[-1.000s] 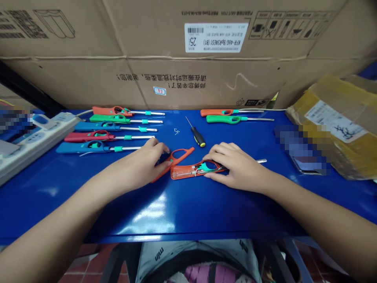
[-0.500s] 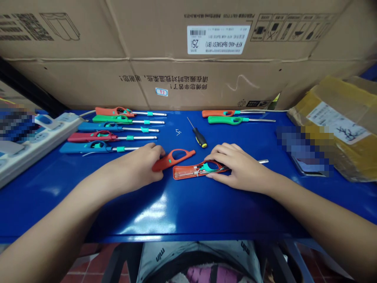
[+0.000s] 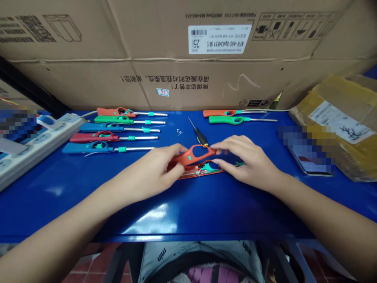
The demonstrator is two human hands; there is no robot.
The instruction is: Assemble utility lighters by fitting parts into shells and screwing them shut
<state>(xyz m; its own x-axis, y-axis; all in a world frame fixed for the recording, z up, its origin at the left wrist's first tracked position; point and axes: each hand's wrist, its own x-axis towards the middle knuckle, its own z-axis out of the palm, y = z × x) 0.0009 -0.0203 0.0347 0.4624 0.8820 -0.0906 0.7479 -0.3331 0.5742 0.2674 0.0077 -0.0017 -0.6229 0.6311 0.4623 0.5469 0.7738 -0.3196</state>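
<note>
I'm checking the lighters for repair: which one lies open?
The orange lighter under the right hand: its inner parts show, and the left hand holds its cover above it. The row of five and the pair behind are closed.

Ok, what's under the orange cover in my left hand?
Under the orange cover, held by the left hand, the open lighter half lies on the blue table, teal trigger showing. The right hand hides its tube end.
</note>
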